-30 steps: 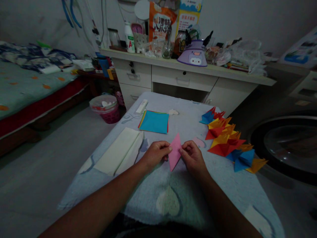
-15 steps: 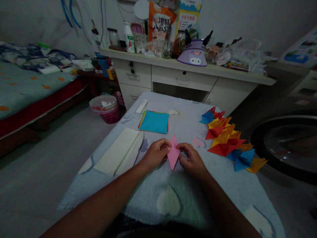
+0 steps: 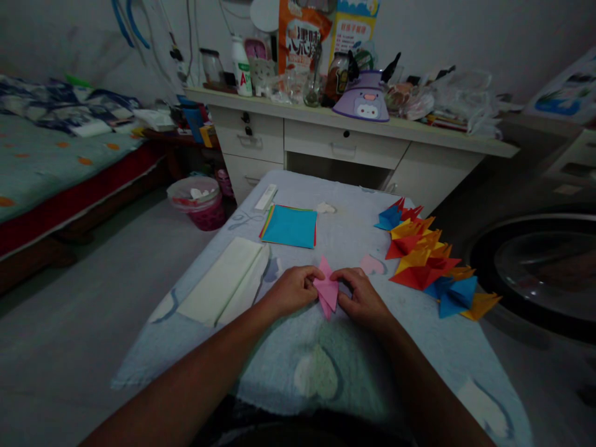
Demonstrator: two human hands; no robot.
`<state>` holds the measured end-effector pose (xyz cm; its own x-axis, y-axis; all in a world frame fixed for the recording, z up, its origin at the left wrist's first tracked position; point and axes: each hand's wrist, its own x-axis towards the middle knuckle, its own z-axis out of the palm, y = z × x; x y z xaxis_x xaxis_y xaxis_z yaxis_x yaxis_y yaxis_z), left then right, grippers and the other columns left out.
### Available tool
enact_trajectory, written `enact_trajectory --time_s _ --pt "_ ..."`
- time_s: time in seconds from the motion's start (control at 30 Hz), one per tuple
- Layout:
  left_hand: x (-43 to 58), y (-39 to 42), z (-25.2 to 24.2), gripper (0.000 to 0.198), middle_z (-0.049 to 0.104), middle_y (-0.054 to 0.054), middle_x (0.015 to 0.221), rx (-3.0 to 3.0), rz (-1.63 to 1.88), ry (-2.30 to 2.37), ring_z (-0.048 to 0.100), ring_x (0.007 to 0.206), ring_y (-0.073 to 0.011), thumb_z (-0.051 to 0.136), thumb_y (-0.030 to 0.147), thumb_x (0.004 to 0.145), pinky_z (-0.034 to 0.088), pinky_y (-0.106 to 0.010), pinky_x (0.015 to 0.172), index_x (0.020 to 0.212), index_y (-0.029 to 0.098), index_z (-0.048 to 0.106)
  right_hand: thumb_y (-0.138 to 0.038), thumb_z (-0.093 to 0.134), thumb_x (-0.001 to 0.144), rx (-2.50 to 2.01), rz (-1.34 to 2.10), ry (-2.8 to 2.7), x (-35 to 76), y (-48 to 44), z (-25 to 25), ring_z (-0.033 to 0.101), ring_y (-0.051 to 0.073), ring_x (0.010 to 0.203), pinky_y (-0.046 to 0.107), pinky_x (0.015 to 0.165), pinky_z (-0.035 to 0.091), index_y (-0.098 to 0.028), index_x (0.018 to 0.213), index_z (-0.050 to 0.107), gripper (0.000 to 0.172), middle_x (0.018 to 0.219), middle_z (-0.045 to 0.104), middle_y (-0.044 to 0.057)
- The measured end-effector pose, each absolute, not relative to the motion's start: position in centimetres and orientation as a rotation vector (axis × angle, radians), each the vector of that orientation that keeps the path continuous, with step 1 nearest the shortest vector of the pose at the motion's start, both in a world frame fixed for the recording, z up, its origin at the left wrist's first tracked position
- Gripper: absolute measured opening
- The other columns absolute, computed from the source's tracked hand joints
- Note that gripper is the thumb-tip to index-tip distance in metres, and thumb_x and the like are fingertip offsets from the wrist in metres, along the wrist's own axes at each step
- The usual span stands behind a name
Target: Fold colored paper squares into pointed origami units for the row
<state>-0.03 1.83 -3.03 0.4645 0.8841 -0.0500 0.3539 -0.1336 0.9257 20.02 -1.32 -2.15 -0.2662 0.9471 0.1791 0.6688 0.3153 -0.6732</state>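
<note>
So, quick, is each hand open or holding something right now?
Left hand: closed, pinching the pink origami paper.
Right hand: loosely curled, touching the paper's right side; whether it's pinching can't be told.

Free cloth [image 3: 433, 335] separates the right hand [image 3: 361, 295] from paper figures [image 3: 424, 273] blocking the right edge.

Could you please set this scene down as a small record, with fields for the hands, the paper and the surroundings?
Left hand: fingers holding the left edge of the pink paper
Right hand: fingers holding its right edge
Pink paper form: folded, pointed at top and bottom
Beyond the hands: stack of square sheets, blue on top
Left side: pale folded sheet
Right side: folded paper shapes in red, yellow, orange, blue
Surface: pale blue cloth with heart shapes
Background: white desk with drawers
</note>
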Motion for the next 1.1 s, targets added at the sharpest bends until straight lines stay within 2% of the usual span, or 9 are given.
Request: enact_trajectory --time_s 0.2,0.3,0.43,0.57,0.73,0.83,0.87,1.0,1.1 --pt "-0.4 1.7 -2.0 0.028 0.058 0.003 0.066 1.961 0.605 1.079 0.052 0.059 -0.011 0.056 0.013 0.069 0.037 -0.021 0.056 0.095 0.017 0.066 -0.021 0.059 0.077 -1.417 0.634 -2.069 20.0 -1.2 -2.1 0.052 0.024 0.099 0.04 0.087 0.037 -0.021 0.099 0.063 0.022 0.099 0.066 0.006" --pt "-0.5 1.6 -1.5 0.027 0.061 0.0 0.076 2.083 0.602 1.08 0.053 0.063 -0.0122 0.06 0.016 0.071 0.038 -0.023 0.059 0.097 0.019 0.066 -0.021 0.06 0.078 -1.422 0.611 -2.094 20.0 -1.1 -2.3 0.052 0.024 0.098 0.039 0.087 0.036 -0.021 0.099 0.064 0.022 0.1 0.065 0.006" --pt "-0.6 1.6 -1.6 0.018 0.061 -0.002 0.085 2.197 0.608 1.088 0.056 0.074 -0.0155 0.063 0.027 0.079 0.042 -0.026 0.068 0.094 0.019 0.067 -0.02 0.06 0.08 -1.438 0.569 -2.129 20.1 -1.0 -2.9 0.051 0.024 0.1 0.038 0.087 0.034 -0.022 0.101 0.065 0.022 0.101 0.063 0.006" --pt "-0.6 1.8 -2.3 0.016 0.062 -0.004 0.092 2.255 0.628 1.116 0.059 0.084 -0.0164 0.058 0.028 0.087 0.043 -0.028 0.077 0.091 0.02 0.07 -0.023 0.057 0.085 -1.469 0.569 -2.136 20.1 -0.9 -3.2 0.05 0.023 0.099 0.038 0.087 0.034 -0.024 0.099 0.067 0.017 0.1 0.063 0.005" --pt "-0.4 1.8 -2.6 0.016 0.061 -0.004 0.087 2.304 0.578 1.231 0.06 0.082 -0.0171 0.055 0.026 0.088 0.042 -0.027 0.072 0.086 0.019 0.068 -0.025 0.053 0.089 -1.517 0.536 -2.065 19.6 -0.7 -3.1 0.051 0.023 0.092 0.038 0.085 0.034 -0.024 0.092 0.067 0.015 0.092 0.064 0.005" --pt "-0.1 1.7 -2.5 0.007 0.062 -0.002 0.08 2.299 0.553 1.304 0.059 0.078 -0.0177 0.057 0.023 0.085 0.039 -0.026 0.068 0.087 0.02 0.063 -0.023 0.055 0.087 -1.591 0.504 -1.977 19.0 -0.6 -3.1 0.052 0.023 0.088 0.038 0.082 0.034 -0.022 0.09 0.064 0.01 0.087 0.065 0.004" --pt "0.0 1.6 -2.5 0.008 0.062 0.0 0.079 2.274 0.561 1.32 0.059 0.076 -0.0173 0.058 0.022 0.084 0.039 -0.026 0.067 0.091 0.02 0.06 -0.022 0.056 0.086 -1.62 0.491 -1.936 18.8 -0.6 -3.1 0.052 0.023 0.087 0.038 0.081 0.034 -0.022 0.092 0.063 0.009 0.085 0.065 0.004" --pt "0.3 1.4 -2.4 0.031 0.062 0.003 0.076 2.171 0.609 1.355 0.059 0.071 -0.0161 0.06 0.019 0.082 0.037 -0.025 0.064 0.11 0.022 0.048 -0.02 0.058 0.082 -1.692 0.397 -1.853 18.1 -0.5 -3.3 0.053 0.023 0.083 0.037 0.078 0.033 -0.022 0.091 0.056 0.01 0.078 0.064 0.002" --pt "0.4 1.3 -2.4 0.024 0.06 0.002 0.077 2.216 0.597 1.375 0.058 0.072 -0.0161 0.06 0.019 0.082 0.037 -0.025 0.064 0.104 0.022 0.051 -0.021 0.059 0.082 -1.727 0.316 -1.913 17.9 -0.5 -3.5 0.051 0.023 0.083 0.036 0.077 0.031 -0.022 0.084 0.056 0.003 0.078 0.063 0.003"
